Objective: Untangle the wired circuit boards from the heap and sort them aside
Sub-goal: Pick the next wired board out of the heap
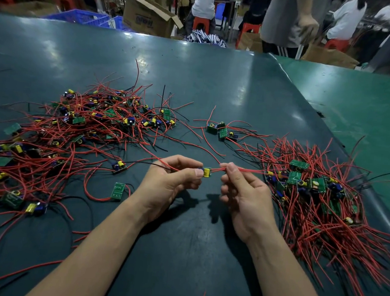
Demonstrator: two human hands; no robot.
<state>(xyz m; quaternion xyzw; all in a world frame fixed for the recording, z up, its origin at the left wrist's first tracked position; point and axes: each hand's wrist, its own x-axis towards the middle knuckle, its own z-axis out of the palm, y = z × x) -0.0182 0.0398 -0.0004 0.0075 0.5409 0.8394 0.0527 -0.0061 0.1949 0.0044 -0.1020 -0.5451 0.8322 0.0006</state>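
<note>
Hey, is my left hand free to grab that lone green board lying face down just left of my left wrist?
Probably not yet: the left hand is pinching a small board. The green board lies close, nothing over it.

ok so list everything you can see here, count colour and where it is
tangled heap of wired green circuit boards: one, red and black wires, table's left
sorted pile of wired boards: one, red wires, table's right
small cluster of boards: a few, green, centre far
loose green board: one, left of forearm
held small board with yellow part: one, between the hands
dark green table: one
cardboard box: one, brown, background
left hand: pinches the held board
right hand: pinches its red wires
</note>
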